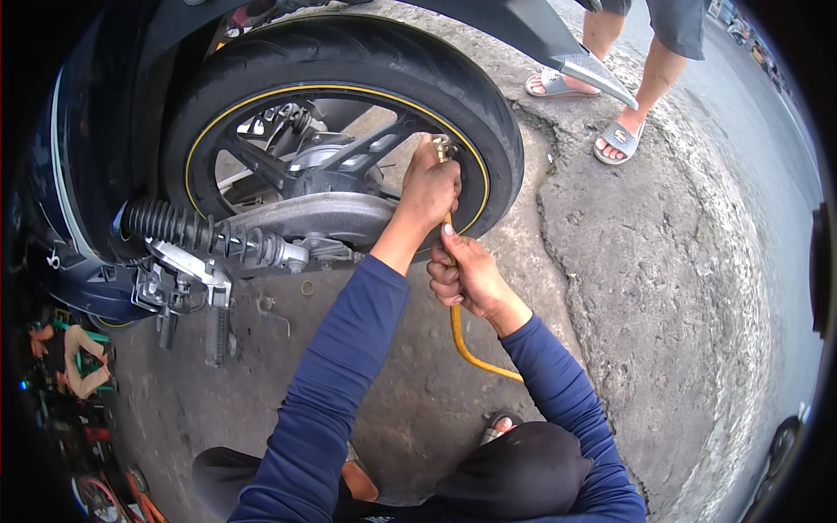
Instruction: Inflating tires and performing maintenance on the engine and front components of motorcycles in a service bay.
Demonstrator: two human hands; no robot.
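My left hand is closed around the end of a yellow air hose, where a brass-coloured fitting sticks out above the fingers. That fitting is close to the wheel's rim; whether it touches a valve there cannot be made out. Just below, my right hand is closed on the yellow hose, its thumb lying along the top. The hose hangs down from this hand and curves right behind my right sleeve. A black motorcycle tyre with a yellow rim line surrounds the spoked wheel.
A coil-spring shock absorber and a footpeg lie left of my arms. On the ground are a ring and a bent metal rod. Another person's sandalled foot stands at upper right. Broken concrete runs along the right.
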